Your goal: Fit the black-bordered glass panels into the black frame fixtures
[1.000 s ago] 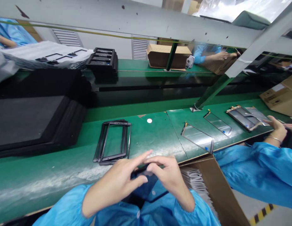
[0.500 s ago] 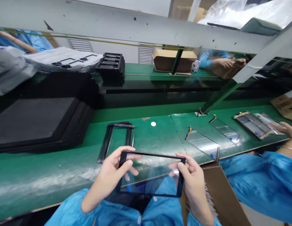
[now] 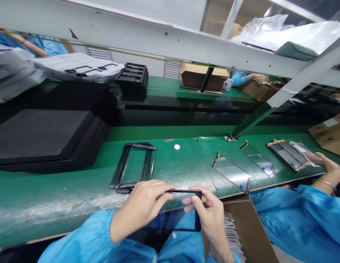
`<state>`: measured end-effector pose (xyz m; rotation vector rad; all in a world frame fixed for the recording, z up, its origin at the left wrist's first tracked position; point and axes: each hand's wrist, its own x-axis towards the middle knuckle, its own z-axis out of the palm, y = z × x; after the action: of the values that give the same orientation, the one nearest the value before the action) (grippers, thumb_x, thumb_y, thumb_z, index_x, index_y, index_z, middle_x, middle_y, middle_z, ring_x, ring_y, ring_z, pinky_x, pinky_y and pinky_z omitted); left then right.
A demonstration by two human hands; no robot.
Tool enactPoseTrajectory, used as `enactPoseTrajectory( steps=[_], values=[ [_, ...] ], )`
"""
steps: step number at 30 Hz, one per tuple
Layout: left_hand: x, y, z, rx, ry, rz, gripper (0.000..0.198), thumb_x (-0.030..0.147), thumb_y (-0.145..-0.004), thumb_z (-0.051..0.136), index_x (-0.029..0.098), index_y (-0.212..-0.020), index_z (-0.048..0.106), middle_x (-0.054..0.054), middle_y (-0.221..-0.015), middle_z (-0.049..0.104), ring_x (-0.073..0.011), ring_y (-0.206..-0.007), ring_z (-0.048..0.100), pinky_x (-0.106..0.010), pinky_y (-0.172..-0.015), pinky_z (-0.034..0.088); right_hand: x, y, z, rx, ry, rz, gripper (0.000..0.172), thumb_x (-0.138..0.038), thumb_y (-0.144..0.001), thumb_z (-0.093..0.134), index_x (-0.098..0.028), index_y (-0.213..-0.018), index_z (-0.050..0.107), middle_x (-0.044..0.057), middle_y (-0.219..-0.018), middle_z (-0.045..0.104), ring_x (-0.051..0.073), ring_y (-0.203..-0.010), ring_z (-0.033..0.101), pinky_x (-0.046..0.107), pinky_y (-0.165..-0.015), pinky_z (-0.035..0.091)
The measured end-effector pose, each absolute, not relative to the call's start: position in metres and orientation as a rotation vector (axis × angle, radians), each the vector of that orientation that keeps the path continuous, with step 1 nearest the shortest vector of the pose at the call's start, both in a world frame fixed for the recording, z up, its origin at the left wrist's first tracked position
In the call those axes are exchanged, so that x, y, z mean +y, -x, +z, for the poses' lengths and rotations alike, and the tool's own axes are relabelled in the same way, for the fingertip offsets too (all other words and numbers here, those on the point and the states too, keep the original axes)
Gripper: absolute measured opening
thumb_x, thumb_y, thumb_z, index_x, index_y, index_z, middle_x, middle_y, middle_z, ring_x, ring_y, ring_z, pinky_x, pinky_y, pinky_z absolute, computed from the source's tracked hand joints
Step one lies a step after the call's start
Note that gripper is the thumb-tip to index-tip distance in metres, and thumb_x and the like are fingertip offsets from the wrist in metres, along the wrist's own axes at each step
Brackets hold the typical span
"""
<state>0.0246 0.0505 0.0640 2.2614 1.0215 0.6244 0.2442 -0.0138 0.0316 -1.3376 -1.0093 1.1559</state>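
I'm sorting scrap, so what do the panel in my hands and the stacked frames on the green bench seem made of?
The panel, held by the left hand and right hand, looks like glass or clear plastic with a glossy black border: the blue coat shows through it. The frames look like thin black plastic, semi-matte, possibly painted metal; the bench shows through their openings.

Glass panel (image 3: 182, 220) partly behind fingers (image 3: 160, 199)
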Motion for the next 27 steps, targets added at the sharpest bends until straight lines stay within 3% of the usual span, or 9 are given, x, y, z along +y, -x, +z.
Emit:
enactPoseTrajectory(
  steps=[3,6,8,11,13,17,20,23,27],
  values=[
    [0.045,-0.019,0.070,1.002,-2.060,0.603,0.049,0.035,-0.100,0.067,0.034,-0.149,0.064,-0.006,-0.124,0.080,-0.0273,-0.110,0.076,-0.036,-0.098,0.059,-0.009,-0.224,0.033,-1.085,1.147,1.396,0.038,-0.048,-0.090,0.079,-0.031,-0.125,0.076,0.001,-0.077,0.085,0.026,-0.066,0.082,0.035,-0.067,0.067],
    [0.047,0.008,0.086,1.079,-1.764,0.780,0.062,0.035,-0.102,0.063,0.037,-0.162,0.048,-0.002,-0.101,0.077,-0.0210,-0.086,0.076,-0.031,-0.082,0.062,-0.001,-0.218,0.027,-0.989,0.985,1.494,0.077,-0.060,-0.093,0.073,-0.031,-0.159,0.047,0.007,-0.090,0.086,0.030,-0.079,0.084,0.044,-0.074,0.067],
    [0.056,0.047,0.103,1.266,-1.560,1.032,0.063,0.036,-0.099,0.067,0.035,-0.160,0.051,0.000,-0.095,0.072,-0.0174,-0.073,0.073,-0.028,-0.069,0.061,0.011,-0.232,0.015,-0.871,1.033,1.356,0.084,-0.064,-0.097,0.063,-0.024,-0.165,0.034,0.013,-0.102,0.086,0.031,-0.086,0.083,0.045,-0.073,0.067],
    [0.076,0.135,0.135,1.577,-1.319,1.411,0.060,0.028,-0.091,0.077,0.030,-0.148,0.063,0.001,-0.097,0.073,-0.0138,-0.068,0.070,-0.026,-0.067,0.061,0.038,-0.264,-0.017,-0.766,1.307,1.062,0.075,-0.061,-0.093,0.070,-0.021,-0.153,0.050,0.010,-0.097,0.086,0.028,-0.083,0.082,0.041,-0.077,0.066],
    [0.091,0.197,0.153,1.667,-1.107,1.535,0.046,0.018,-0.093,0.070,0.029,-0.137,0.069,0.004,-0.100,0.073,-0.0117,-0.074,0.070,-0.022,-0.068,0.060,0.051,-0.282,-0.041,-0.746,1.408,0.989,0.076,-0.065,-0.084,0.075,-0.018,-0.143,0.061,0.009,-0.089,0.085,0.029,-0.077,0.082,0.040,-0.071,0.066],
    [0.114,0.279,0.164,1.905,-0.904,1.606,0.033,0.004,-0.098,0.060,0.015,-0.129,0.065,0.005,-0.094,0.072,-0.0110,-0.081,0.072,-0.025,-0.080,0.062,0.055,-0.295,-0.076,-0.797,1.510,0.962,0.071,-0.068,-0.078,0.076,-0.015,-0.126,0.070,0.011,-0.084,0.084,0.031,-0.077,0.081,0.043,-0.074,0.067],
    [0.125,0.299,0.156,2.011,-0.922,1.528,0.022,0.014,-0.103,0.063,0.011,-0.125,0.065,-0.002,-0.102,0.074,-0.0155,-0.087,0.074,-0.033,-0.082,0.064,0.051,-0.293,-0.090,-0.880,1.568,0.962,0.070,-0.070,-0.079,0.072,-0.016,-0.124,0.071,0.011,-0.089,0.084,0.034,-0.084,0.081,0.049,-0.083,0.067],
    [0.134,0.305,0.149,2.174,-0.950,1.431,0.027,0.031,-0.103,0.069,0.015,-0.125,0.068,-0.008,-0.116,0.073,-0.0207,-0.093,0.074,-0.038,-0.080,0.065,0.049,-0.294,-0.095,-0.897,1.592,0.996,0.073,-0.074,-0.076,0.069,-0.019,-0.123,0.070,0.012,-0.090,0.084,0.038,-0.089,0.081,0.056,-0.090,0.065],
    [0.137,0.300,0.154,2.407,-1.145,1.327,0.038,0.036,-0.101,0.071,0.017,-0.134,0.066,-0.011,-0.137,0.067,-0.0297,-0.116,0.069,-0.050,-0.097,0.061,0.045,-0.329,-0.080,-0.927,1.748,0.822,0.064,-0.072,-0.080,0.061,-0.026,-0.122,0.073,0.016,-0.107,0.083,0.045,-0.104,0.078,0.067,-0.103,0.057]
  ],
)
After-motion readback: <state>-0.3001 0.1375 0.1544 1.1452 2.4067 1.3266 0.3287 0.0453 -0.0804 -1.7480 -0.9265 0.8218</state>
